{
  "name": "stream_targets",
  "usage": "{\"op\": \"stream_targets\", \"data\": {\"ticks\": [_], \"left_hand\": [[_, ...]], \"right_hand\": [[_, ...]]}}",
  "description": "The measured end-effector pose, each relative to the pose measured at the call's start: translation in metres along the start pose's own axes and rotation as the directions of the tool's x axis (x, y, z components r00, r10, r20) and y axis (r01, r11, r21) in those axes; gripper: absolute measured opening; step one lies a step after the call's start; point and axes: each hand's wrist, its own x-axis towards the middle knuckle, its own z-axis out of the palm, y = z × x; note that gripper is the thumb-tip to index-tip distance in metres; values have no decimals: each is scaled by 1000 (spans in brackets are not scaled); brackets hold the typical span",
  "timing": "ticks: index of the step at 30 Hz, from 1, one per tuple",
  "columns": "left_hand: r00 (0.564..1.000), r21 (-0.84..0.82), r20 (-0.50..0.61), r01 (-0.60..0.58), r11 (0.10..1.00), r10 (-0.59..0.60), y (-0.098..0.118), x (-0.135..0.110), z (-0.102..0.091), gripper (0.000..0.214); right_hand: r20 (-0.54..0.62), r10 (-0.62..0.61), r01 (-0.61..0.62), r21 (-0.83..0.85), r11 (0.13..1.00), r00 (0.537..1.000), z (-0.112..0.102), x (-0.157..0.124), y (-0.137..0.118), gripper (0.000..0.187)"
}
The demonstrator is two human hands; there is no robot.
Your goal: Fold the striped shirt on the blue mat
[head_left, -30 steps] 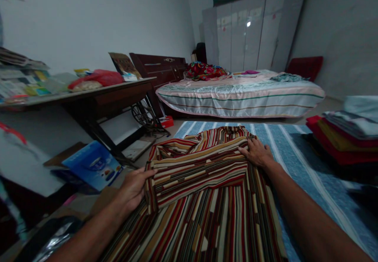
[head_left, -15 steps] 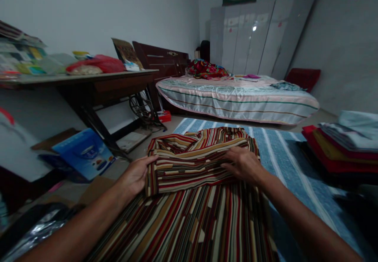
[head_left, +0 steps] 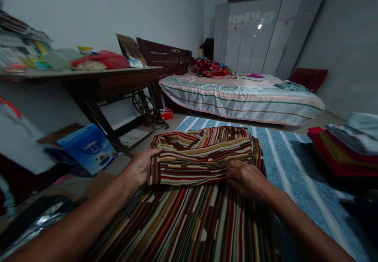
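A striped cloth [head_left: 201,155] in red, brown and cream lies on a blue striped mat [head_left: 292,163] on the floor, its far part folded back toward me. My left hand [head_left: 140,170] grips the left end of the folded edge, thumb on top. My right hand [head_left: 245,179] is closed on the same edge at its right side, knuckles up. The rest of the cloth runs from the fold down to the bottom of the view between my forearms.
A stack of folded cloths [head_left: 348,144] sits at the right. A wooden table [head_left: 88,81] with clutter stands at the left, a blue box [head_left: 88,148] under it. A bed [head_left: 242,96] and white wardrobes [head_left: 260,34] are behind.
My right hand has moved from the cloth's far right corner toward me, bringing the far part over into a narrower fold. My left hand stayed at the left edge.
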Motion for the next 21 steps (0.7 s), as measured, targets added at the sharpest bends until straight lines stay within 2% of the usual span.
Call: {"op": "stream_targets", "data": {"ticks": [6,9,11,14,17,21], "left_hand": [[996,5,-63,-59,998,59,-9,8,-4,13],[996,19,-57,-68,998,68,-12,11,-7,12],[998,25,-35,-52,998,53,-13,11,-8,9],[997,45,-21,-68,997,69,-13,8,-7,9],[985,48,-15,-168,985,169,-12,2,-3,16],[945,77,50,-327,942,324,-9,-9,7,23]], "right_hand": [[40,-18,14,97,995,999,1,-4,5,10],[-26,13,-10,128,992,1000,4,-2,6,16],[-66,66,-59,115,992,996,7,0,8,22],[-39,100,-98,50,994,994,10,3,10,24],[-48,104,-102,39,994,993,7,9,12,23],[-92,219,-216,47,975,971,0,28,25,20]]}}
